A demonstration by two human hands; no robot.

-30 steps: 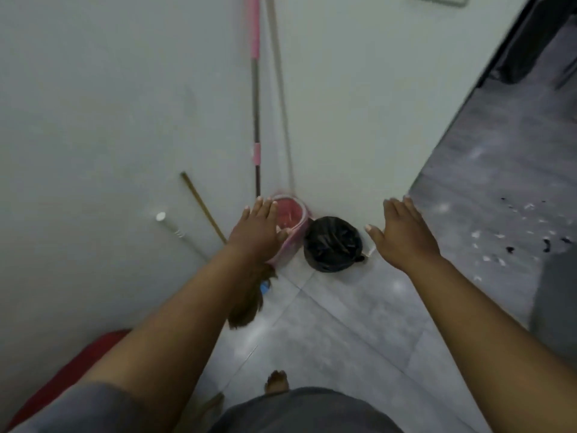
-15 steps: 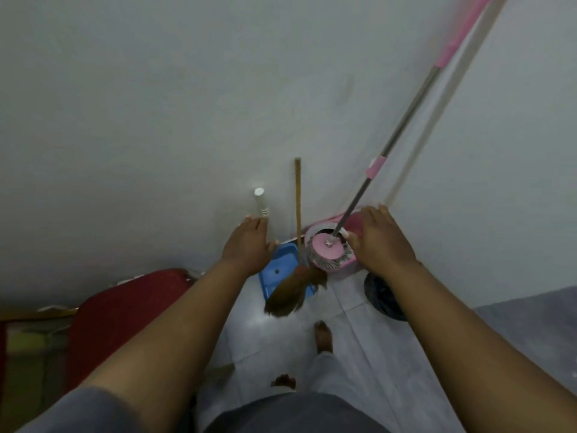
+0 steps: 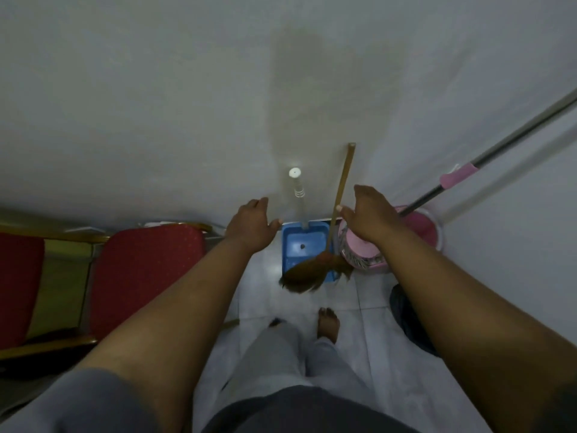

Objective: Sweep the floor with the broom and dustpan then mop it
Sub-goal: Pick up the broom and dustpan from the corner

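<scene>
A plain pale wall (image 3: 156, 89) fills the far side in dim light. Glossy light floor tiles (image 3: 359, 310) lie near; two red gold-framed chairs (image 3: 143, 270) stand at left.

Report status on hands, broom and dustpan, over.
Left hand open, beside dustpan handle. Right hand open, thumb at broom handle, no grip yet. Broom leans on wall, bristles over dustpan. Mop bucket close right of broom.

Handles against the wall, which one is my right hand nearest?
The broom's wooden stick, beside the right hand's thumb. The dustpan's white handle stands further left; the mop's metal pole slants off right.
</scene>
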